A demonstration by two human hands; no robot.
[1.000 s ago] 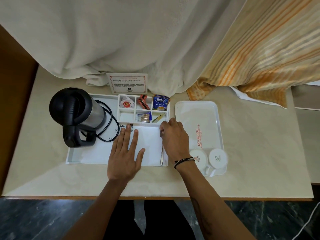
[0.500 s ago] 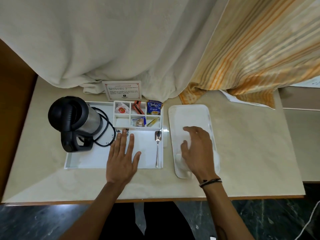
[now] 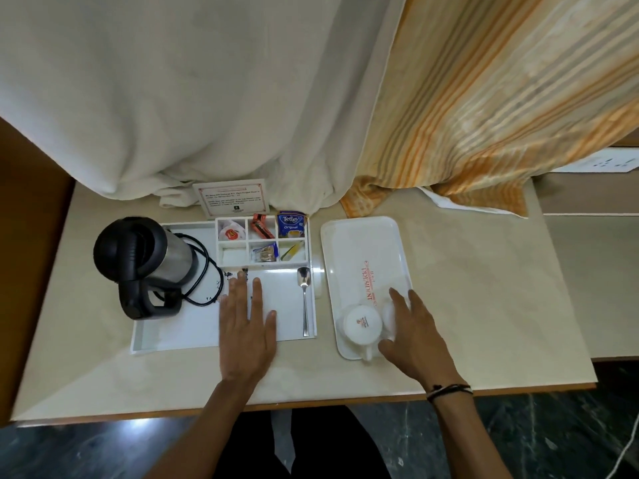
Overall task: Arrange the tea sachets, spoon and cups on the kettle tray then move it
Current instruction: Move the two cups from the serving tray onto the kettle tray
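The white kettle tray (image 3: 173,335) holds a black and steel kettle (image 3: 145,257) on its left. Its back compartments hold tea sachets, among them a blue Tetley one (image 3: 291,224). A spoon (image 3: 304,300) lies along the tray's right edge. My left hand (image 3: 247,335) rests flat and open on the tray's front, left of the spoon. To the right, a white serving tray (image 3: 359,243) carries two upturned white cups at its near end. One cup (image 3: 361,323) is in plain view. My right hand (image 3: 418,337) is wrapped around the other cup (image 3: 389,311), mostly hiding it.
A printed card (image 3: 235,198) stands behind the kettle tray against a white curtain (image 3: 207,98), and a striped orange curtain (image 3: 501,98) hangs at the right. The kettle's black cord (image 3: 204,271) loops on the tray. The table's front edge (image 3: 311,404) is close to me.
My right hand left the spoon on the kettle tray and moved right to the cups. It has now slid off the left cup onto the right one. My left hand stayed put.
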